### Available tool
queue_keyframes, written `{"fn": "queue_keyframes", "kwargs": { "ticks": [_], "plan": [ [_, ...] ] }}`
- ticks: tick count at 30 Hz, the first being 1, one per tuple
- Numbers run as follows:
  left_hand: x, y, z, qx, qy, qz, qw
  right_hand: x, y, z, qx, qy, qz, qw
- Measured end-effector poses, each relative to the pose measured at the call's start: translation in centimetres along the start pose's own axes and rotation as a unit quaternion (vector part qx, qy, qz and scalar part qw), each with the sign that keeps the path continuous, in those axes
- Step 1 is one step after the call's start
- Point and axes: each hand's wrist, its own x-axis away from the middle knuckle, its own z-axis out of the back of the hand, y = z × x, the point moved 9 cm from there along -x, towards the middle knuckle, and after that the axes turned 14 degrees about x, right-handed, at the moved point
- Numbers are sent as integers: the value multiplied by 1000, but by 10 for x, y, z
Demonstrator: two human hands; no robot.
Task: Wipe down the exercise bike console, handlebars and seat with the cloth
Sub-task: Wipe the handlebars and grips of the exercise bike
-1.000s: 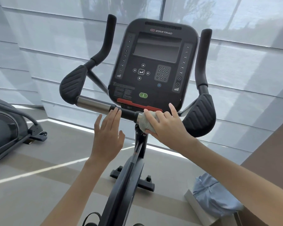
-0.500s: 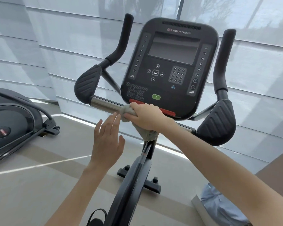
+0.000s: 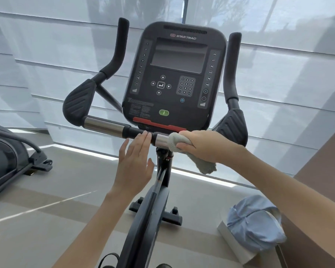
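The exercise bike's black console [image 3: 179, 74] stands ahead of me with a dark screen and keypad. Below it runs the handlebar crossbar [image 3: 104, 126], chrome and black, with padded elbow rests and upright grips at both ends. My right hand [image 3: 205, 146] is wrapped around the bar's right chrome section, shut on a grey cloth [image 3: 184, 147] whose loose end hangs down. My left hand [image 3: 135, 161] is open with fingers together, its fingertips touching the black middle of the bar. The seat is out of view.
The bike's post and frame [image 3: 155, 200] run down between my arms to a floor foot. Another dark machine [image 3: 6, 157] stands at the left. A light blue bag on a white box [image 3: 253, 233] lies on the floor at right. Blinds cover the window ahead.
My right hand slid the cloth along the crossbar, left toward the centre and then back right onto the right chrome section. My left hand stayed open by the bar's middle.
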Motion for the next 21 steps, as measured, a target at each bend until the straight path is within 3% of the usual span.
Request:
{"fn": "queue_keyframes", "kwargs": {
  "ticks": [3,9,15,21],
  "plan": [
    [0,6,-4,0,1,4,1000,27,-8,0,178,70,34,981],
    [2,3,-4,16,3,1,1000,55,-29,2,255,254,-1,933],
    [5,-2,5,19,19,7,1000,24,-57,5,295,290,-32,910],
    [9,-27,21,5,44,41,998,-31,-92,11,287,256,-21,923]
  ]
}}
